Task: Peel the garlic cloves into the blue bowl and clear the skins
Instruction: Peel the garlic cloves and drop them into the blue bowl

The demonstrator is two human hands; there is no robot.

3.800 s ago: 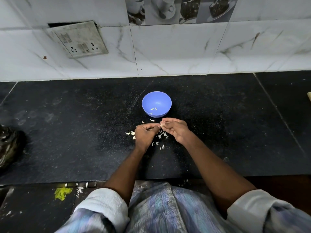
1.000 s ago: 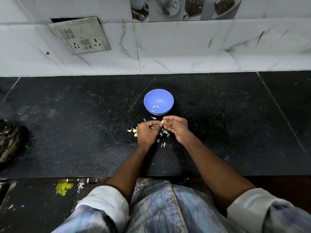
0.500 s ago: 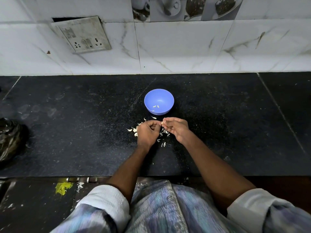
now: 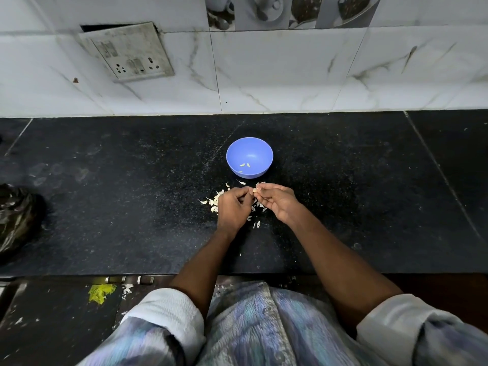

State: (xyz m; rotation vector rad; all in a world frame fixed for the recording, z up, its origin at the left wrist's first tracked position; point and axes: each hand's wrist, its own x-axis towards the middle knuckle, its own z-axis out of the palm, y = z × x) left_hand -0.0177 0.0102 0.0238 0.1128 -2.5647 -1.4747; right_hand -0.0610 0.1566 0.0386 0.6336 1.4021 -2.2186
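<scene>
Just in front of the blue bowl [image 4: 249, 157], the left hand [image 4: 233, 207] and right hand [image 4: 278, 200] meet with fingers curled, pinching one small garlic clove [image 4: 255, 190] between their tips. It looks light, firm and slippery, best gripped by its ends. Papery skins [image 4: 215, 200] lie scattered beneath the hands, likely fragile; a few pale pieces sit inside the bowl.

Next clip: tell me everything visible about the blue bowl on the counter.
The blue bowl is small, round and plain, apparently smooth plastic. It stands upright on the black counter, just beyond both hands, and neither touches it. Inside lie a few small pale pieces, too small to tell cloves from skins. More pale scraps are scattered on the counter just in front of it.
</scene>
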